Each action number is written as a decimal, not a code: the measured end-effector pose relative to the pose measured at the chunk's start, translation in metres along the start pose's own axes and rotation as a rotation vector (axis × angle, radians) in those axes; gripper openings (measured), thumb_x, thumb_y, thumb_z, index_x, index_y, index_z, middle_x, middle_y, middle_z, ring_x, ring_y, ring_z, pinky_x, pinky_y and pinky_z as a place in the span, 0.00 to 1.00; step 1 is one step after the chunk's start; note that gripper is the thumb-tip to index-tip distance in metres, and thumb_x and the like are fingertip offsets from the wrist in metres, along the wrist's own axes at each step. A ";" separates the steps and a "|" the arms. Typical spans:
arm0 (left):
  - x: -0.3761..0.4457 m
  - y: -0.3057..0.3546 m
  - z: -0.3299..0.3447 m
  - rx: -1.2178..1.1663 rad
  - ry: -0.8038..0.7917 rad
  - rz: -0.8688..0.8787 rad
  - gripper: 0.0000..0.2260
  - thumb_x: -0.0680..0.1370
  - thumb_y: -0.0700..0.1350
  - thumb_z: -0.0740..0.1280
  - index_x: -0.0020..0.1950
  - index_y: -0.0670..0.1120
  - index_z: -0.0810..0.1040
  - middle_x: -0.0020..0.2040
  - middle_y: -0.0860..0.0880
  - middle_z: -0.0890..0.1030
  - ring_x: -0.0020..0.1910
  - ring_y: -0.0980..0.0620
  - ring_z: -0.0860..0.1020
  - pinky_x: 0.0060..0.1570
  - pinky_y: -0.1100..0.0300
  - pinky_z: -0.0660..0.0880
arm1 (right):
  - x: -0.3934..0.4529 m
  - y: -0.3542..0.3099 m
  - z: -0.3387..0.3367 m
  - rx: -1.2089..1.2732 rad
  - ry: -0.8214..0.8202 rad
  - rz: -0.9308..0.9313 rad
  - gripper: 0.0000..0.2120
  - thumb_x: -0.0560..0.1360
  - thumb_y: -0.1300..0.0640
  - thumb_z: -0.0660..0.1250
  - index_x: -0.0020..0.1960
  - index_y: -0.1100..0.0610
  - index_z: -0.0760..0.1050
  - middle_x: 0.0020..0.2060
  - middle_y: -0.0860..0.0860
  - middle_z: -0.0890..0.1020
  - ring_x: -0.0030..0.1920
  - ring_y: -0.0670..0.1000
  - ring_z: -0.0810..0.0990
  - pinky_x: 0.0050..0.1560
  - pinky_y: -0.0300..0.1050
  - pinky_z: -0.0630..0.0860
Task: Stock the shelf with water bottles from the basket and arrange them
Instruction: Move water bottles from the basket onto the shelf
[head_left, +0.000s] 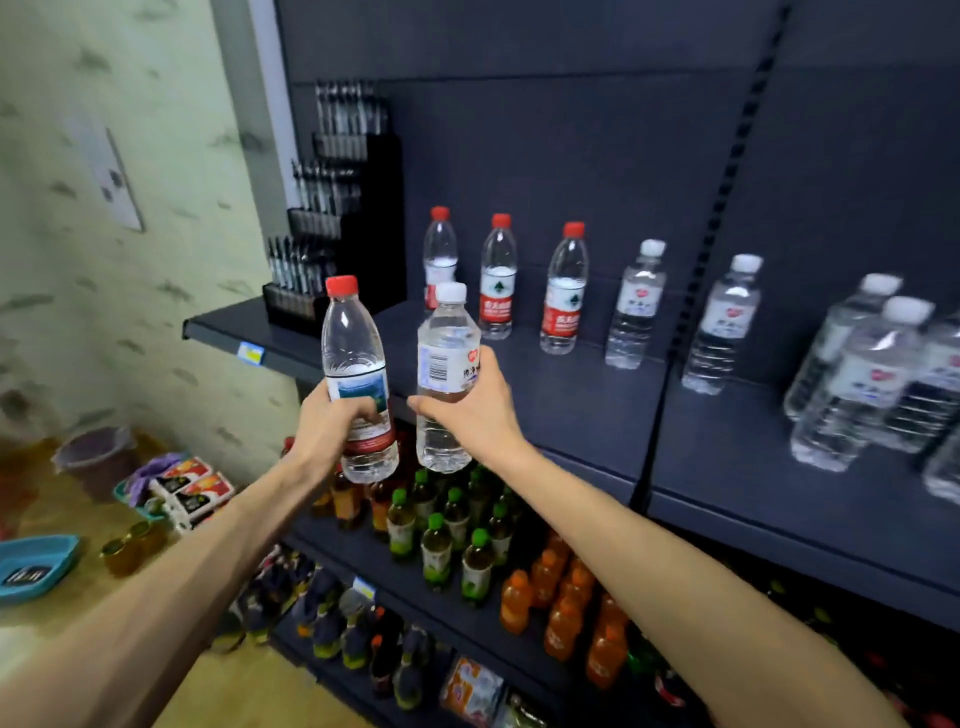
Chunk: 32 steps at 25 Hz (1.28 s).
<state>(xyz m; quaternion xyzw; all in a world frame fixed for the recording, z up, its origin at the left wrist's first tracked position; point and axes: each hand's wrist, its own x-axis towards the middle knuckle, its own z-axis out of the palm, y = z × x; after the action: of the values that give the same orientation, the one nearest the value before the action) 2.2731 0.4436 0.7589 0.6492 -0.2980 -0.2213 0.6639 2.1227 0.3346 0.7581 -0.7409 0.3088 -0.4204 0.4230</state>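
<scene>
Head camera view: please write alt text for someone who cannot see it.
A person's left hand holds a red-capped water bottle and the right hand a white-capped water bottle, both upright before a dark shelf. Three red-capped and several white-capped bottles already stand there.

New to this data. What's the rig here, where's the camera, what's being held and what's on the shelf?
There is no robot: a person works with bare hands, and the one wide-angle camera sits on their head, looking forward and down. The left hand holds a red-capped water bottle; the right hand holds a white-capped water bottle. Both are upright, in front of the dark shelf. Along its back stand three red-capped bottles, then white-capped bottles further right. A black rack stands at the left end. Lower shelves carry green-capped and orange drinks.
</scene>
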 end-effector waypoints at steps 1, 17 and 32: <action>-0.001 0.007 0.012 -0.001 -0.024 0.008 0.20 0.56 0.38 0.67 0.47 0.42 0.81 0.42 0.47 0.85 0.41 0.47 0.81 0.43 0.56 0.78 | 0.001 -0.002 -0.015 -0.031 0.042 -0.016 0.36 0.62 0.50 0.84 0.65 0.50 0.69 0.58 0.46 0.82 0.59 0.48 0.81 0.60 0.51 0.80; -0.017 0.032 0.129 0.001 -0.221 0.043 0.18 0.56 0.37 0.67 0.45 0.41 0.79 0.41 0.45 0.84 0.40 0.46 0.80 0.44 0.55 0.78 | 0.000 0.063 -0.223 -0.324 0.529 0.124 0.39 0.70 0.47 0.76 0.74 0.54 0.61 0.65 0.54 0.73 0.62 0.57 0.76 0.58 0.49 0.73; -0.013 0.040 0.150 0.072 -0.201 0.097 0.14 0.67 0.28 0.67 0.48 0.43 0.79 0.45 0.46 0.83 0.43 0.48 0.80 0.41 0.57 0.75 | 0.017 0.091 -0.292 -0.318 0.609 0.273 0.38 0.70 0.48 0.79 0.71 0.57 0.63 0.64 0.55 0.79 0.63 0.59 0.78 0.62 0.57 0.76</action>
<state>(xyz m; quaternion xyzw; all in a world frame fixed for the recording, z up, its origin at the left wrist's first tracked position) 2.1575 0.3457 0.7939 0.6320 -0.4018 -0.2424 0.6168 1.8630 0.1720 0.7681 -0.5904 0.5780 -0.5079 0.2436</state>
